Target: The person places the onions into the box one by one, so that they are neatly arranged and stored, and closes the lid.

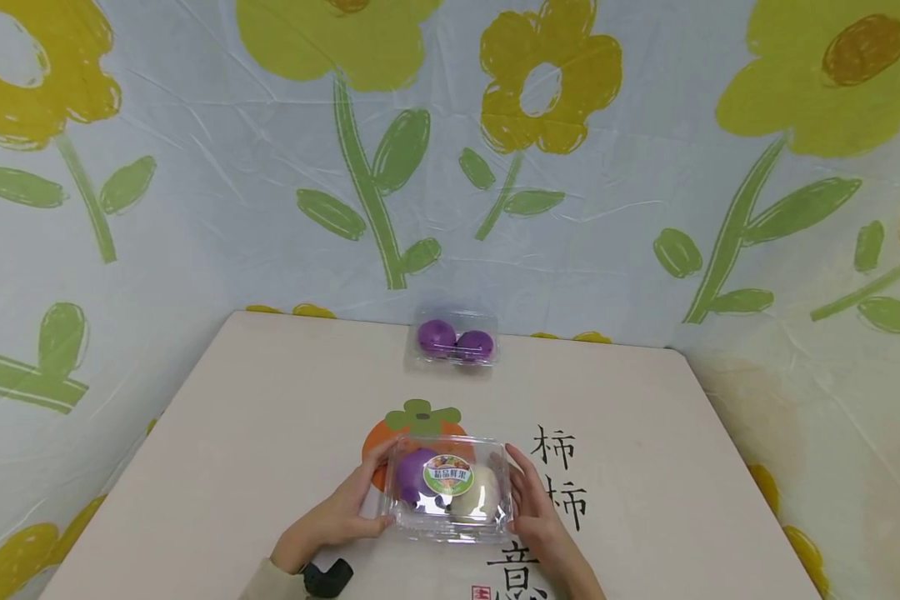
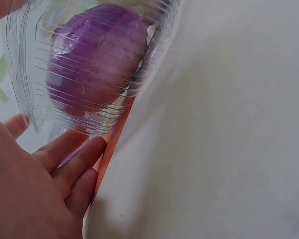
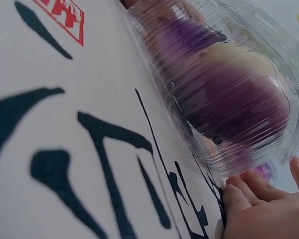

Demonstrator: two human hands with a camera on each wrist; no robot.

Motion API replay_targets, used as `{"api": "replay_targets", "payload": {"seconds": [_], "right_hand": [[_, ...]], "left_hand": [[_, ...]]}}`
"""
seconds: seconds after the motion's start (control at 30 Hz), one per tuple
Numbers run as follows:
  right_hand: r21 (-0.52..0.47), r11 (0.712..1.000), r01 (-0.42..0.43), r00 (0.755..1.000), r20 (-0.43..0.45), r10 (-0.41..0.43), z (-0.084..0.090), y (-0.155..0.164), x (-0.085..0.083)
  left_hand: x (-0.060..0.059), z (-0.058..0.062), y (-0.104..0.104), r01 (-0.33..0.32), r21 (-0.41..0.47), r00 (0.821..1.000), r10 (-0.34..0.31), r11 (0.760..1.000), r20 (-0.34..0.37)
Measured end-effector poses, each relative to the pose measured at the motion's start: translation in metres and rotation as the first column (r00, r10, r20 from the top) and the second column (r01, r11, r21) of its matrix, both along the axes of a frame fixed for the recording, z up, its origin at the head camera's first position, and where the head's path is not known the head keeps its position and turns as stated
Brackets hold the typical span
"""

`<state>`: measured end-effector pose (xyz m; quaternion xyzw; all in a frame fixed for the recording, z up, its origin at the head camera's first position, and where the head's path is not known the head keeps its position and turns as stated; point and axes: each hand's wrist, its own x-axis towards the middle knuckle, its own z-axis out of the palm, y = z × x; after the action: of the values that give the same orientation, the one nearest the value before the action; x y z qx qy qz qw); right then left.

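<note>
A clear plastic clamshell box (image 1: 450,532) is held between both hands at the near middle of the table. My left hand (image 1: 342,510) grips its left end, and my right hand (image 1: 534,512) grips its right end. Inside lie a purple round piece of produce (image 1: 414,473) and a cream one (image 1: 483,498) that shows purple low down in the right wrist view. A round printed label (image 1: 448,475) is on the lid. The left wrist view shows the ribbed wall around the purple piece (image 2: 97,59), with several left fingers beside the box's end.
A second clear box (image 1: 453,317) with two purple round pieces stands at the table's back edge. The pale table cover (image 1: 270,417) carries a printed persimmon and black characters (image 1: 566,500). Behind it hangs a flowered cloth (image 1: 585,233). A black band (image 1: 328,577) sits at the left wrist.
</note>
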<state>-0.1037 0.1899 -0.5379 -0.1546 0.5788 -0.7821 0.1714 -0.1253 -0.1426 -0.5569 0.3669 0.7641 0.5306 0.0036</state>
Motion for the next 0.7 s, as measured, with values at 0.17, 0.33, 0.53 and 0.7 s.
{"api": "replay_targets", "payload": {"seconds": [0.17,0.33,0.53,0.7], "right_hand": [[0.003,1.0,0.004,1.0,-0.009,-0.004,0.0,0.0014,-0.0003],[-0.022,0.999,-0.03,0.999,-0.019,0.03,-0.0024,0.0017,-0.0006],[0.009,1.0,-0.001,1.0,0.015,0.001,-0.0025,-0.0001,-0.0001],[0.055,0.998,0.007,0.999,0.053,-0.01,0.005,-0.0009,0.0016]], "left_hand": [[-0.0002,0.0004,0.0008,0.004,-0.018,1.0,-0.004,1.0,-0.008],[0.0016,-0.0016,-0.0002,-0.023,-0.028,0.999,0.022,0.999,-0.026],[0.0017,-0.0036,-0.0016,-0.046,-0.022,0.999,0.046,0.999,0.017],[0.0025,0.0002,-0.0031,-0.05,-0.013,0.998,0.051,0.999,0.047]]}}
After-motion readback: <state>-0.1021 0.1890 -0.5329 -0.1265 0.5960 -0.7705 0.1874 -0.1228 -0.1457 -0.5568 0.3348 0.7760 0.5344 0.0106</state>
